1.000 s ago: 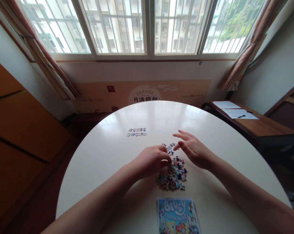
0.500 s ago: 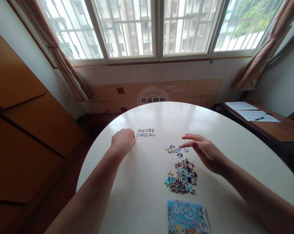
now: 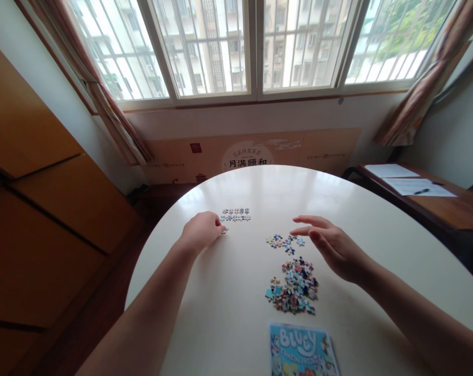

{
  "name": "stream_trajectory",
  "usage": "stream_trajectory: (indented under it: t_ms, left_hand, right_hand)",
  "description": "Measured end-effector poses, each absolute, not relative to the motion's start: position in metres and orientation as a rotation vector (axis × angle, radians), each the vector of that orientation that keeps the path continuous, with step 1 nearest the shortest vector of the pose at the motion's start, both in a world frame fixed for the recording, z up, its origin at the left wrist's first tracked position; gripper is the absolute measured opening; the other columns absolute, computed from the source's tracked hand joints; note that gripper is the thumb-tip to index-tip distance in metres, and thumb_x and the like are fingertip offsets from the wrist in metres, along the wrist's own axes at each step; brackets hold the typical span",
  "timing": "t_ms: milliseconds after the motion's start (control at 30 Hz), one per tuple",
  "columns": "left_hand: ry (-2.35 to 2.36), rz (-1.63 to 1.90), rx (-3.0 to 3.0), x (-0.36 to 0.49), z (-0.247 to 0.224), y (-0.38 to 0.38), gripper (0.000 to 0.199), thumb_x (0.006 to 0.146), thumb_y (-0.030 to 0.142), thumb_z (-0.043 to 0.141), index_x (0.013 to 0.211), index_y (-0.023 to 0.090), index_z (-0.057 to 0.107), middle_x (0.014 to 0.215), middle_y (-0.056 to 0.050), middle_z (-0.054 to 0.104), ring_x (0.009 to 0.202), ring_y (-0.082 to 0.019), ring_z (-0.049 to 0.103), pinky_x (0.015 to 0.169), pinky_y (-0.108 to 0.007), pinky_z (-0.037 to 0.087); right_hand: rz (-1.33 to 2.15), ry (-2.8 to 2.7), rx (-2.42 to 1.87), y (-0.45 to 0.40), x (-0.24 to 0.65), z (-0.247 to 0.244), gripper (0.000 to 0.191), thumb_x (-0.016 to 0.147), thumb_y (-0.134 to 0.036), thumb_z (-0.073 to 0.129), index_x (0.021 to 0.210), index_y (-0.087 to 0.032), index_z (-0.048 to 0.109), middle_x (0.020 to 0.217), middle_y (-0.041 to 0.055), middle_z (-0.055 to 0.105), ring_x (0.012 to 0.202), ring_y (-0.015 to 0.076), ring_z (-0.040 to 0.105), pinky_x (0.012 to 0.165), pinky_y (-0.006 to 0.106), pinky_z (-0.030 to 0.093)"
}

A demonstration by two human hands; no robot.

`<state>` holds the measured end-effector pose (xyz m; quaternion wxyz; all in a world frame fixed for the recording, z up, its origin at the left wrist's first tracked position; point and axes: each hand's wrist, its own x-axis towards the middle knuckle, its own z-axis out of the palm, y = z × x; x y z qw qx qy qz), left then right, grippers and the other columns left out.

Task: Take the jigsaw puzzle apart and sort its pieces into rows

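Left hand pinches a piece; right hand spreads its fingers. Near card reads "BLUEY"; far board, "ZANKEE".

Smooth, glossy white counter, card-like puzzle pieces
The counter mirrors pale light on its far side; the printed sheet at the near side looks like smooth paper. The left cabinet seems wooden, the left curtain cloth, the right side desk smooth brown wood under matt white papers.
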<state>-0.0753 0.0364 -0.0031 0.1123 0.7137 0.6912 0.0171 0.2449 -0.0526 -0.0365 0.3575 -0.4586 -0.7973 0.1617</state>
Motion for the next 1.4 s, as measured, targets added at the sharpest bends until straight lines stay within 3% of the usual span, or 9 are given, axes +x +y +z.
stream_trajectory:
  t_ms: [500, 567, 667, 767, 833, 900, 967, 1400]
  left_hand:
    - [2.05, 0.147, 1.847, -0.092, -0.012, 0.052, 0.03, 0.082, 0.046, 0.057, 0.076, 0.019, 0.068, 0.068, -0.004, 0.068, 0.058, -0.018, 0.061, 0.055, -0.027, 0.04]
    - [2.068, 0.207, 1.875, -0.094, -0.013, 0.054, 0.029, 0.082, 0.046, 0.057, 0.082, 0.019, 0.069, 0.077, -0.005, 0.071, 0.066, -0.019, 0.064, 0.059, -0.027, 0.043]
    - [2.124, 0.274, 2.016, -0.095, -0.016, 0.056, 0.035, 0.082, 0.048, 0.057, 0.1, 0.02, 0.067, 0.107, -0.01, 0.069, 0.099, -0.026, 0.063, 0.078, -0.031, 0.048]
    - [2.241, 0.243, 2.048, -0.095, -0.021, 0.058, 0.053, 0.084, 0.053, 0.053, 0.125, 0.02, 0.057, 0.138, -0.015, 0.053, 0.13, -0.033, 0.045, 0.101, -0.041, 0.041]
    - [2.264, 0.18, 2.036, -0.094, -0.025, 0.058, 0.067, 0.086, 0.055, 0.05, 0.143, 0.021, 0.042, 0.154, -0.016, 0.035, 0.141, -0.035, 0.03, 0.11, -0.049, 0.031]
    - [2.262, 0.094, 2.012, -0.092, -0.027, 0.057, 0.076, 0.087, 0.056, 0.047, 0.153, 0.021, 0.027, 0.161, -0.016, 0.019, 0.147, -0.035, 0.019, 0.115, -0.054, 0.022]
    - [2.267, 0.006, 1.966, -0.091, -0.029, 0.057, 0.079, 0.088, 0.057, 0.045, 0.155, 0.022, 0.02, 0.163, -0.015, 0.012, 0.148, -0.035, 0.015, 0.116, -0.057, 0.017]
    - [2.25, -0.142, 1.931, -0.086, -0.033, 0.056, 0.072, 0.093, 0.052, 0.03, 0.157, 0.021, 0.016, 0.163, -0.014, 0.007, 0.15, -0.031, 0.008, 0.116, -0.06, 0.011]
  right_hand:
    - [0.367, -2.133, -1.189, -0.053, 0.243, -0.037, 0.042, 0.102, -0.046, 0.035, 0.107, -0.03, 0.073, 0.133, 0.0054, 0.06, 0.133, 0.0297, 0.044, 0.107, 0.059, 0.039]
    - [0.362, -2.135, -1.188, -0.053, 0.244, -0.037, 0.041, 0.102, -0.046, 0.035, 0.106, -0.03, 0.073, 0.133, 0.0053, 0.06, 0.133, 0.0299, 0.044, 0.107, 0.059, 0.039]
    - [0.35, -2.14, -1.174, -0.052, 0.244, -0.038, 0.041, 0.102, -0.045, 0.036, 0.106, -0.029, 0.073, 0.133, 0.0057, 0.06, 0.132, 0.0307, 0.045, 0.105, 0.06, 0.041]
    - [0.335, -2.153, -1.165, -0.051, 0.245, -0.039, 0.039, 0.102, -0.043, 0.037, 0.106, -0.029, 0.073, 0.132, 0.0062, 0.061, 0.132, 0.0308, 0.046, 0.105, 0.061, 0.041]
    - [0.33, -2.159, -1.159, -0.051, 0.245, -0.039, 0.039, 0.102, -0.042, 0.037, 0.106, -0.029, 0.073, 0.132, 0.0066, 0.061, 0.133, 0.0307, 0.045, 0.105, 0.061, 0.041]
    - [0.332, -2.162, -1.155, -0.051, 0.245, -0.038, 0.038, 0.102, -0.042, 0.037, 0.106, -0.029, 0.073, 0.132, 0.0067, 0.061, 0.133, 0.0307, 0.046, 0.105, 0.062, 0.041]
    - [0.332, -2.159, -1.152, -0.052, 0.245, -0.038, 0.039, 0.102, -0.042, 0.037, 0.105, -0.029, 0.073, 0.132, 0.0066, 0.061, 0.132, 0.0308, 0.046, 0.105, 0.062, 0.041]
    - [0.342, -2.182, -1.146, -0.052, 0.244, -0.038, 0.038, 0.102, -0.043, 0.038, 0.106, -0.029, 0.074, 0.135, 0.0064, 0.059, 0.133, 0.0312, 0.045, 0.105, 0.06, 0.041]
